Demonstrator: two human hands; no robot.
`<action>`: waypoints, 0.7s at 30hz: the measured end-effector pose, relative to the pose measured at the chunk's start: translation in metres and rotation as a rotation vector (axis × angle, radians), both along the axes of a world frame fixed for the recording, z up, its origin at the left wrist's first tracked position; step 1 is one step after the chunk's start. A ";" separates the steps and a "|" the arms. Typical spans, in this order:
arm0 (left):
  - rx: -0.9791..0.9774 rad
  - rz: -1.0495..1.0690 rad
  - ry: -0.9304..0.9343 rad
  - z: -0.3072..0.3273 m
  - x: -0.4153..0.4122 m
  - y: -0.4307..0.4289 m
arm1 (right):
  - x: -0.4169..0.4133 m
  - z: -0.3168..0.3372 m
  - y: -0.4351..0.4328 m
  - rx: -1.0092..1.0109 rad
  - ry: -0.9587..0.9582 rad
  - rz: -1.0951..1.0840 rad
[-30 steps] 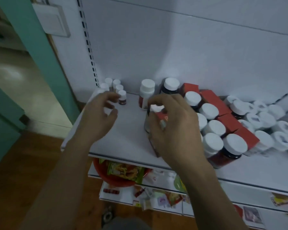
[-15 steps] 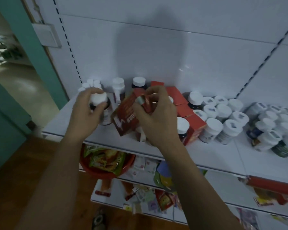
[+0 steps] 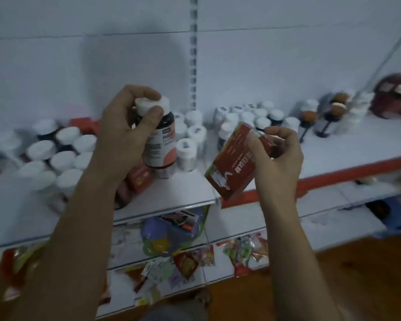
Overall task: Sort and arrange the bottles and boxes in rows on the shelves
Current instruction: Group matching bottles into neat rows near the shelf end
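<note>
White-capped and dark, the bottle (image 3: pixel 161 144) is hanging upright just above the shelf (image 3: pixel 185 188). The left hand (image 3: pixel 123 140) is gripping its cap from above, fingers (image 3: pixel 144 91) curled round it. The right hand (image 3: pixel 277 161) is pinching a tilted red box (image 3: pixel 232 165) over the shelf's front edge. The left forearm (image 3: pixel 86 216) is hiding part of the small red boxes (image 3: pixel 140 178), and the far-right bottles (image 3: pixel 333 112) are blurring out.

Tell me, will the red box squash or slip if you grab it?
It probably squashes a little: the red box looks like thin card. It is likely light, since the right hand holds it tilted by one end. Its shiny wrap might be slippery.
</note>
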State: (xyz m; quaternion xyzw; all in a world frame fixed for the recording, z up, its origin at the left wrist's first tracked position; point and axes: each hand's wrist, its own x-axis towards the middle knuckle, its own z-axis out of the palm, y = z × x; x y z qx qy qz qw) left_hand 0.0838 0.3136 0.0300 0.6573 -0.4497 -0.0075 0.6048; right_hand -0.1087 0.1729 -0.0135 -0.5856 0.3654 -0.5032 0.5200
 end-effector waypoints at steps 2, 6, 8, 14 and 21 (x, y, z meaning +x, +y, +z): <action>0.008 -0.124 0.009 -0.005 -0.028 -0.055 | -0.045 -0.008 -0.033 0.006 0.035 -0.139; 0.011 -0.344 0.056 -0.021 -0.086 -0.161 | -0.137 -0.022 -0.099 0.011 0.107 -0.422; -0.004 -0.418 0.064 -0.029 -0.113 -0.209 | -0.177 -0.028 -0.134 0.010 0.132 -0.539; 0.003 -0.559 0.125 -0.037 -0.185 -0.364 | -0.268 -0.024 -0.247 -0.015 0.223 -0.743; 0.085 -0.658 0.218 -0.034 -0.269 -0.532 | -0.359 -0.008 -0.352 -0.025 0.385 -0.878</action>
